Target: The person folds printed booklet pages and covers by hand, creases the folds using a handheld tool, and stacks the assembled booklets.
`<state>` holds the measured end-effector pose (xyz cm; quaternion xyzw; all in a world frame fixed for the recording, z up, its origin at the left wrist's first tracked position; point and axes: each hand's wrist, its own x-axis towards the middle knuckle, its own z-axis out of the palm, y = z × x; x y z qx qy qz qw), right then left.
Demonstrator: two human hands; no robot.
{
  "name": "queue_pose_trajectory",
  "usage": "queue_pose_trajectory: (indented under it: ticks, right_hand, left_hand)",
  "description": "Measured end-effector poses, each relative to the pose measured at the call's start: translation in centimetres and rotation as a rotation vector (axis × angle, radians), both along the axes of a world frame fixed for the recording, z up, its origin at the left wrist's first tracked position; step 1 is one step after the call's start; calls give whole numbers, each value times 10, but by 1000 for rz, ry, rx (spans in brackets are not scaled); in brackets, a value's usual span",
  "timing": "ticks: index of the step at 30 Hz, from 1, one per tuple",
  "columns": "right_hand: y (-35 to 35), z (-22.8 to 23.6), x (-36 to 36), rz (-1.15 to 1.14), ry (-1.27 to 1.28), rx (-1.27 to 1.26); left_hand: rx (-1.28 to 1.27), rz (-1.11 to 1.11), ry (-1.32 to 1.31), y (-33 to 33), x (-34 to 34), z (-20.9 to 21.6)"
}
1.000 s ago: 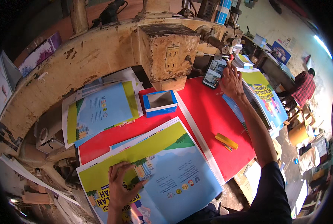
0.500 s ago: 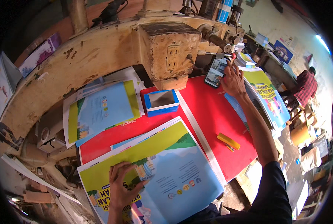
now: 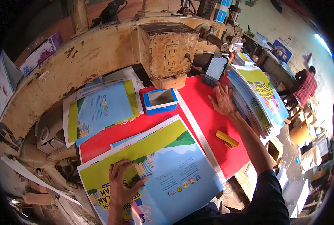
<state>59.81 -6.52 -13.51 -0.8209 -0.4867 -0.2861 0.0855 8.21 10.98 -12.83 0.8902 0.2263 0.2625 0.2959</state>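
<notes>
My left hand point(image 3: 121, 182) rests on a large printed cover sheet point(image 3: 178, 168) in green and light blue, its thumb and fingers curved apart with nothing between them. The sheet lies near me over the red board point(image 3: 118, 138). Farther off on the right, my right hand point(image 3: 224, 100) is open over the board, fingers spread toward the lower end of a phone point(image 3: 215, 70). The phone leans upright against the machine, its lit screen showing text and what looks like a keyboard. A yellow stapler point(image 3: 227, 139) lies on the board, nearer to me than the right hand.
An open blue box point(image 3: 161, 102) sits before the machine's cream block point(image 3: 168, 52). More printed sheets point(image 3: 105, 107) lie at left. A tall stack of printed covers point(image 3: 258, 93) stands beside my right forearm. A person in a red checked shirt point(image 3: 305, 87) sits far right.
My right hand has drawn back from the phone's screen toward me. The screen has switched from pictures to text. My left hand stays on the sheet.
</notes>
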Motion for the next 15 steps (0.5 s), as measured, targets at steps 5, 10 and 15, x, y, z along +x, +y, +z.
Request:
queue_pose_trajectory:
  ticks: [5,10,15]
  right_hand:
    - [9,-4,-3,-31,-4,-36]
    - [18,-2,-2,-77,-39,-83]
    - [27,0,3,-58,-40,-45]
  left_hand:
    - [-22,2,-9,0,0,-2]
    - [1,8,3,-1,1,1]
    - [3,14,-21,0,0,-2]
